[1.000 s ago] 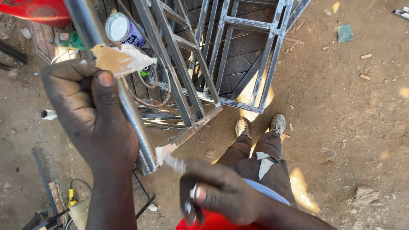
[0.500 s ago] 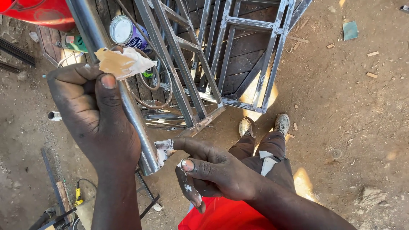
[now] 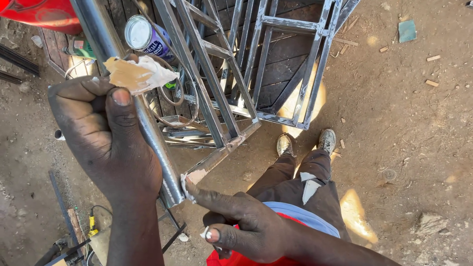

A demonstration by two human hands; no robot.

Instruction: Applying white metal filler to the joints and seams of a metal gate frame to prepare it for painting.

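Filler lump (image 3: 135, 74) sits pinched in my left hand (image 3: 106, 143), whose grip clamps the steel tube (image 3: 152, 138) steady, while my right hand (image 3: 241, 224) extends one forefinger, others curled, smearing paste at the frame's corner (image 3: 197, 176).

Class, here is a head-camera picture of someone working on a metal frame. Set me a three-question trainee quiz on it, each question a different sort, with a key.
1. True or false: the left hand grips the metal tube.
2. The right hand's fingertip touches: A) the tin can B) the pale filler at the frame joint C) the shoes
3. Fill in: the scrap smeared with filler is pinched in the ___ hand.

Key: 1 true; 2 B; 3 left.
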